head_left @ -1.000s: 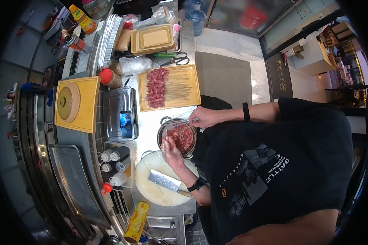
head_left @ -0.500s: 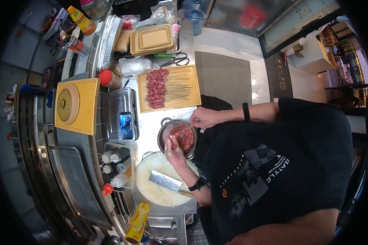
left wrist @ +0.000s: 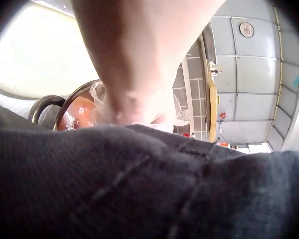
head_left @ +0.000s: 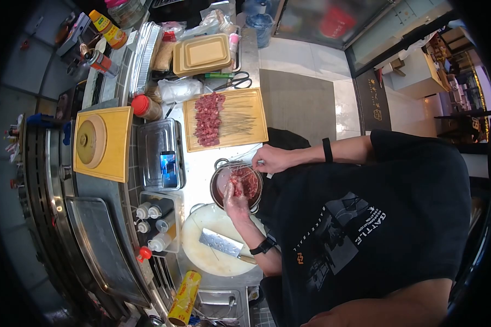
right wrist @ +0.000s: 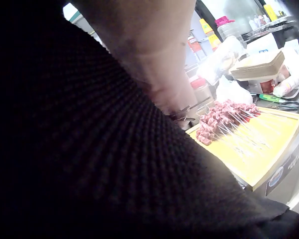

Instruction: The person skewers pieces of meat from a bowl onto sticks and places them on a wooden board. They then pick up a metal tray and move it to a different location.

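My left hand (head_left: 235, 203), in a clear plastic glove, is over a metal pot (head_left: 215, 188) of raw red meat (head_left: 251, 184), its fingers curled round a piece of meat. At the pot's near rim my right hand (head_left: 273, 159) grips thin skewers, whose ends stick out from the fingers in the right wrist view. Beyond it lies a wooden board (head_left: 259, 117) with a row of threaded meat skewers (head_left: 208, 120). In the left wrist view the forearm hides most of the left hand; its glove (left wrist: 97, 94) shows at the pot.
A cleaver (head_left: 221, 242) lies on the round cutting board (head_left: 202, 264) left of the pot. Behind stand a metal tray with a phone (head_left: 169, 169) and a bin of squeeze bottles (head_left: 161, 240). Scissors (head_left: 240, 80) and stacked tan trays (head_left: 202, 52) are past the skewer board.
My left hand has moved a little toward the right hand and deeper over the pot, with its fingers still on meat. The right hand has stayed almost in place.
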A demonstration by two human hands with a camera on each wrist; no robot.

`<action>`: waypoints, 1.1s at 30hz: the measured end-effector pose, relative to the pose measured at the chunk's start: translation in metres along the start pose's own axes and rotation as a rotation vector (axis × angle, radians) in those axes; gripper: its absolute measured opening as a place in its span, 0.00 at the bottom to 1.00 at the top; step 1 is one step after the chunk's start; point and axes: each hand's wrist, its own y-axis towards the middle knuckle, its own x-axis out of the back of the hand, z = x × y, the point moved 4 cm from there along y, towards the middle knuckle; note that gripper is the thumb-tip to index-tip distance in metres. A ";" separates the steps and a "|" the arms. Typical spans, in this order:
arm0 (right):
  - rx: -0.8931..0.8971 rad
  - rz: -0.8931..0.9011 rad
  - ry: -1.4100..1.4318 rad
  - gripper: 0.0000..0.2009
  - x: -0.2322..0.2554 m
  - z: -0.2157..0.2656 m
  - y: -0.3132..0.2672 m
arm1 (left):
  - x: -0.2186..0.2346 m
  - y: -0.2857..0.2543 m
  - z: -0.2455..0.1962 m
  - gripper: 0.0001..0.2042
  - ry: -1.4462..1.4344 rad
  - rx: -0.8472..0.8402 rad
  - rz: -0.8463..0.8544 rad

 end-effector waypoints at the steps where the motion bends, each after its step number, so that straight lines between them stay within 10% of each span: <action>1: -0.005 -0.001 0.005 0.07 0.000 0.001 0.000 | 0.000 0.000 -0.001 0.14 0.017 -0.020 0.026; 15: 0.101 -0.100 0.088 0.06 0.000 -0.016 0.002 | -0.008 -0.014 -0.020 0.20 0.105 -0.252 0.226; 33: 0.034 0.004 0.035 0.08 0.001 -0.014 -0.004 | 0.010 -0.004 -0.019 0.21 0.066 -0.272 0.069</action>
